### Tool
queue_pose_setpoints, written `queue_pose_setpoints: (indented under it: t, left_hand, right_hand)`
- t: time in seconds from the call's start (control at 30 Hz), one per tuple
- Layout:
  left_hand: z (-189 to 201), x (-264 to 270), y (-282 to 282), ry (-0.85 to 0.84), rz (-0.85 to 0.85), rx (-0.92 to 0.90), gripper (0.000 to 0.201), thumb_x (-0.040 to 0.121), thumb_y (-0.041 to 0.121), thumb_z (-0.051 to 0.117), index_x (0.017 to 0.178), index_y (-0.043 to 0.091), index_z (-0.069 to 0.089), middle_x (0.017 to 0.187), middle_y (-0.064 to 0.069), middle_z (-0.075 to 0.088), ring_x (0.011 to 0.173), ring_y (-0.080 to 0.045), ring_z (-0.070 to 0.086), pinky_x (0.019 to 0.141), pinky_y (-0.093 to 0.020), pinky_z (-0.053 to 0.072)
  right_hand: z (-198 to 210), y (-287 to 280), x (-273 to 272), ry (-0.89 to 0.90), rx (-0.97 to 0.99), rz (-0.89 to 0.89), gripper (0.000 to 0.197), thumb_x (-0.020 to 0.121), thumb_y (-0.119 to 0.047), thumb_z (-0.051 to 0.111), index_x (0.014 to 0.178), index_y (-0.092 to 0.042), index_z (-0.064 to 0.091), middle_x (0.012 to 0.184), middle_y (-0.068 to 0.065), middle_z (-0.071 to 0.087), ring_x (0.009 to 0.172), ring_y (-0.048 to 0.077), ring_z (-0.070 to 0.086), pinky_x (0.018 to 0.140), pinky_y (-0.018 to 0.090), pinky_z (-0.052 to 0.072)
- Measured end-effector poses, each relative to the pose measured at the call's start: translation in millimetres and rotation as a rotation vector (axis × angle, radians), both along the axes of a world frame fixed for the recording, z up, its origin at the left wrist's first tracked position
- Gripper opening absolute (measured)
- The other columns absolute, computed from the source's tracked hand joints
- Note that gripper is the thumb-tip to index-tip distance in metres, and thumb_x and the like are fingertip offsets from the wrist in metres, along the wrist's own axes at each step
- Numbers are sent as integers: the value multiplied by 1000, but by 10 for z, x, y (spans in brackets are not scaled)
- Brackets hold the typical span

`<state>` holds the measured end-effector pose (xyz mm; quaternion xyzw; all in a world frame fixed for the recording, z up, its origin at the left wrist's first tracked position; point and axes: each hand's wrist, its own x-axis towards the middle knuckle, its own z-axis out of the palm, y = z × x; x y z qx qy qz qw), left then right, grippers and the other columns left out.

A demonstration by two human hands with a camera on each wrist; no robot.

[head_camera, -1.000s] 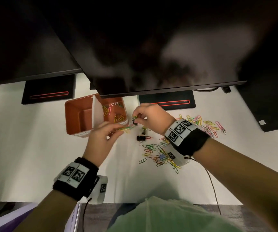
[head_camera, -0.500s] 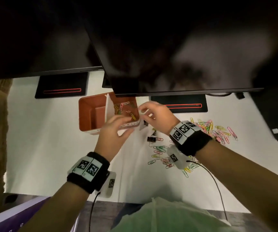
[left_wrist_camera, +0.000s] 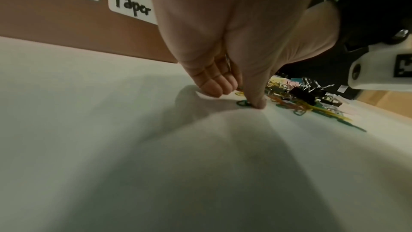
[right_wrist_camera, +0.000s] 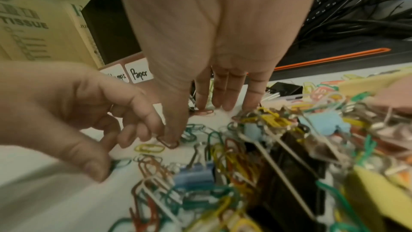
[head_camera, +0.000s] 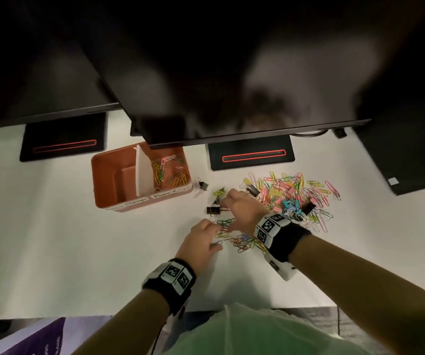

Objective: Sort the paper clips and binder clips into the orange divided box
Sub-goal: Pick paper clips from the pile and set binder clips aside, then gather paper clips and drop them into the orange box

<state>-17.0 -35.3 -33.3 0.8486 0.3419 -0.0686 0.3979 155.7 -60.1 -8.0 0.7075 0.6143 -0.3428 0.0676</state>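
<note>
Both hands are down at the near edge of the clip pile on the white table (head_camera: 52, 239). The left hand (head_camera: 201, 242) has its fingers curled; its thumb (left_wrist_camera: 256, 101) presses a green paper clip (left_wrist_camera: 242, 103) flat against the table, and no firm pinch is seen yet. The right hand (head_camera: 242, 208) has its fingers (right_wrist_camera: 225, 94) extended, tips touching the table by a pink paper clip (right_wrist_camera: 204, 112); nothing is held in it.

The orange box (head_camera: 108, 185) stands well apart to the left of the pile. Its right compartment, labelled "Paper", is partly filled with paper clips (head_camera: 167, 170); the left compartment appears empty. Black binder clips (head_camera: 212, 210) lie between box and pile, with more buried in the main heap (head_camera: 296, 198).

Judgement on the step in hand, a pick-up of loose paper clips:
- A flat clip is best slid toward a fingertip or tipped on edge by the thumb, then pinched.
- Tangled clips should be shaken apart before carrying, so that no binder clip is dragged along.
- Release should be made low over the right compartment, clear of the white divider (head_camera: 143, 175).
</note>
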Motion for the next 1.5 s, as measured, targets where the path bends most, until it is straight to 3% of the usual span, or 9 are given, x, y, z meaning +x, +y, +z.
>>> queue_pose_setpoints:
  t: [0.2,0.33,0.47,0.67,0.83,1.0,1.13,1.3,1.5]
  left_hand:
    - [-95,-3,15,-52,104,14,9,82,10,64,91,9,66,92,-3,57,87,-16,51,77,-23,40]
    - [-138,25,17,-34,104,34,3,82,10,62,83,11,65,84,3,48,83,-15,46,75,-25,41]
    - [-154,6,-3,-60,77,76,5,82,8,61,79,12,61,86,1,49,82,-15,45,72,-23,37]
    - [-86,-47,39,-125,67,-11,10,80,8,62,74,13,57,70,7,49,62,-7,45,61,-20,38]
    - [-26,-81,-8,-114,88,-161,22,82,10,63,99,22,60,79,6,57,70,-7,52,66,-14,43]
    - [-36,43,-139,-129,111,-139,28,81,10,65,108,15,62,80,5,56,67,-9,51,70,-20,45]
    - [-85,133,-188,-87,84,-47,23,80,14,67,102,14,64,81,3,54,70,-12,50,70,-26,45]
    - [-134,171,-194,-94,80,37,7,83,15,63,84,8,66,87,-4,54,76,-14,48,70,-24,39]
    - [-137,173,-155,-71,4,106,12,88,14,57,87,4,63,95,-11,57,88,-24,51,77,-28,41]
  right_hand:
    - [3,-13,63,120,1,-44,24,87,-11,56,110,-11,60,115,7,58,107,25,54,92,35,46]
    - [9,-33,98,127,-28,-72,19,86,-12,56,103,-11,64,109,6,64,101,24,59,89,36,50]
    - [32,-27,126,113,-50,-37,18,85,-15,57,100,-11,65,109,7,61,100,24,58,89,36,50]
    - [18,-55,135,152,-16,-73,16,83,-10,58,97,-11,66,104,5,66,98,23,59,86,35,51]
    - [18,-67,157,168,-15,-74,28,85,-8,54,113,-12,57,106,6,64,100,25,59,85,33,48]
    - [39,-34,132,111,-17,30,37,89,-21,56,125,-13,53,125,9,50,112,25,54,93,33,43]
    - [19,-31,93,98,-2,68,43,84,-26,64,123,-13,53,125,8,46,113,25,51,96,36,45]
    - [8,-27,63,124,-1,49,25,85,-17,62,109,-9,60,114,9,57,105,26,54,88,33,45]
    - [48,21,55,127,-62,40,23,86,-16,61,108,-8,61,112,10,63,103,26,57,86,32,46]
